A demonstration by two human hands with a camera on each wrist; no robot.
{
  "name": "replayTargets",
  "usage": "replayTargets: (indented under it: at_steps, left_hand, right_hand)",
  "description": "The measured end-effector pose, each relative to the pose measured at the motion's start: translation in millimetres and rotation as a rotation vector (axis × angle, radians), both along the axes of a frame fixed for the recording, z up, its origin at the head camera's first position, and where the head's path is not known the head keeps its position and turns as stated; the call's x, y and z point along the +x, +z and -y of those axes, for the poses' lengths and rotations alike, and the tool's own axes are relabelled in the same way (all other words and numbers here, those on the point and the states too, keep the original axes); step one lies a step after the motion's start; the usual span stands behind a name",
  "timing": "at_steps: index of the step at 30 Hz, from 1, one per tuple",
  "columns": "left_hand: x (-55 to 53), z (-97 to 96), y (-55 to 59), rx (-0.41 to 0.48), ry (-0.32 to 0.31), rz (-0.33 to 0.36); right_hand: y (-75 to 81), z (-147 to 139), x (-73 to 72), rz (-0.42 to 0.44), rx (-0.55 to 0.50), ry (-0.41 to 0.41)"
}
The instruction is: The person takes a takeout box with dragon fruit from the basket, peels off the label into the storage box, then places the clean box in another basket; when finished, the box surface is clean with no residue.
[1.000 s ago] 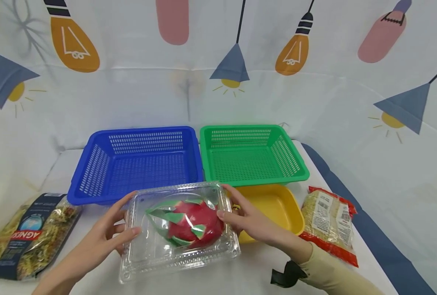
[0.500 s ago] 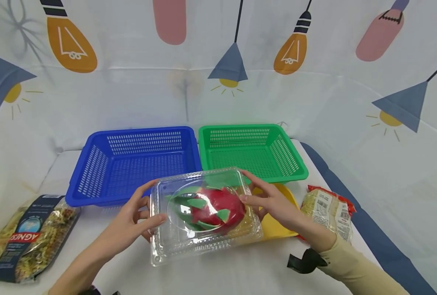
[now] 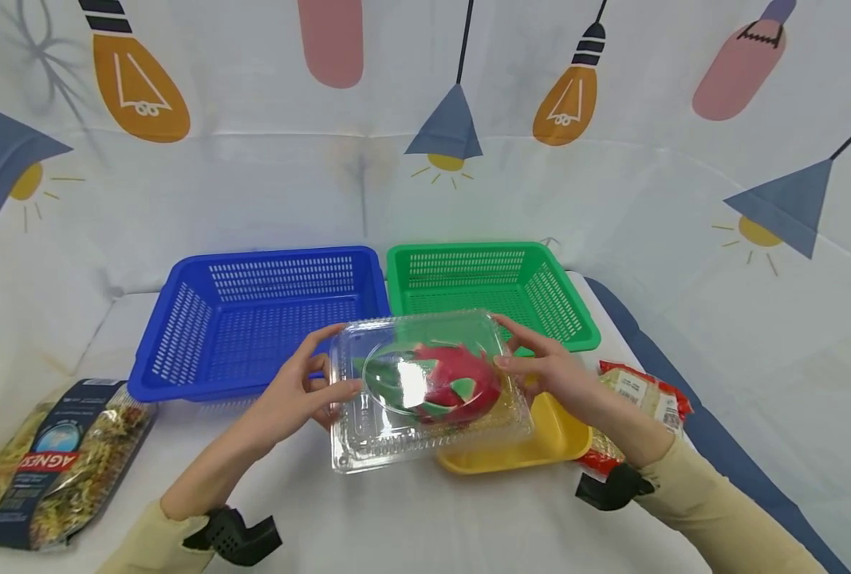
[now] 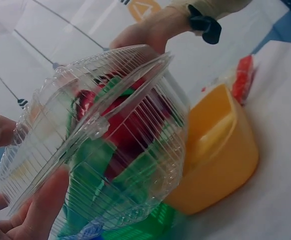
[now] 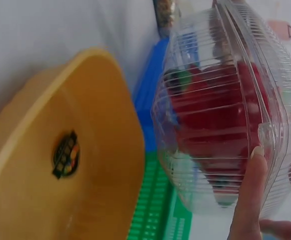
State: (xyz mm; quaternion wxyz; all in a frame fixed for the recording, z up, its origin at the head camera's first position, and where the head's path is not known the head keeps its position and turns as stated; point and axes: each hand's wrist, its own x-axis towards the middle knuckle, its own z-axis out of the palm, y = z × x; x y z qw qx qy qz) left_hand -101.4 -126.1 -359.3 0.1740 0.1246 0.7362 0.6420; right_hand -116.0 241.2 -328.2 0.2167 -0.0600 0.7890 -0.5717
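Both hands hold up a clear plastic clamshell box [image 3: 356, 446] by its short sides. Inside it lies a red dragon fruit [image 3: 461, 383] with green scales, which also shows through the ribbed wall in both wrist views. My left hand [image 3: 297, 391] grips the left side, thumb on the lid and fingers behind the edge. At the right side, my right hand [image 3: 550, 371] grips with its thumb on top. The box is tilted toward me, over the yellow basin [image 3: 518, 454] and the near edge of the green basket [image 3: 569, 319].
A blue basket [image 3: 281, 327] stands at the back left, beside the green one. A pasta bag [image 3: 52, 470] lies at the far left. On the right lies a red-edged bag of pale food [image 3: 655, 399], partly behind the right forearm. A printed cloth [image 3: 253, 191] hangs behind.
Both hands have carried the box with the dragon fruit to the right and away from me, from in front of the blue basket to over the yellow basin.
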Motion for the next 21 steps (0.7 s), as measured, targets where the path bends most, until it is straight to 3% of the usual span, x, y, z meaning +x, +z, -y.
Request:
replayTargets:
  at_steps: [10,21]
  left_hand:
    - [-26.2,-20.1,7.2,-0.056,-0.003,-0.01]
    - [-61.9,-39.7,10.5,-0.106,0.013,0.059]
  right_hand:
    - [12.1,-15.1,-15.4,-0.032,0.096,-0.031]
    - [21.4,-35.8,-45.4,-0.012,0.188,0.048]
